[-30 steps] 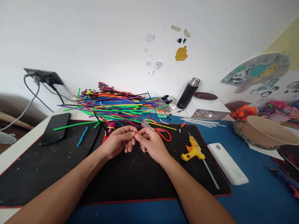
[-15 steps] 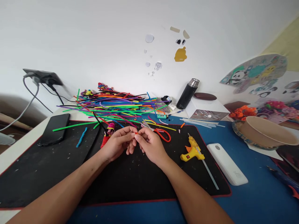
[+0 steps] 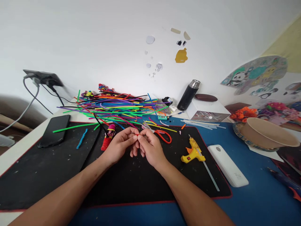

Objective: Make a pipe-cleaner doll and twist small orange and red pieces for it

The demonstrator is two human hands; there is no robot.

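Observation:
Fingertips meet over the middle of the black mat [image 3: 131, 185], where my left hand [image 3: 122, 143] and my right hand [image 3: 151, 147] both pinch a small red piece of pipe cleaner [image 3: 137, 135]. Most of that piece is hidden by the thumbs and fingers. Just left of my left hand lies a small pipe-cleaner doll [image 3: 109, 133] with a pink top and red body. Scissors with orange-red handles [image 3: 167, 138] rest behind my right hand, blades partly hidden. A short blue twisted pipe cleaner [image 3: 82, 138] is on the mat farther left.
Behind the mat spreads a pile of coloured pipe cleaners [image 3: 117, 108]. To the right are a yellow glue gun [image 3: 194, 153], a white power bank [image 3: 228, 166] and a bowl [image 3: 268, 135]. A black flask [image 3: 188, 95] stands by the wall; a phone [image 3: 54, 130] lies left.
Both hands stay pinched together at nearly the same spot. The fingers have shifted slightly around the red piece, and the lower fingers have drawn closer together.

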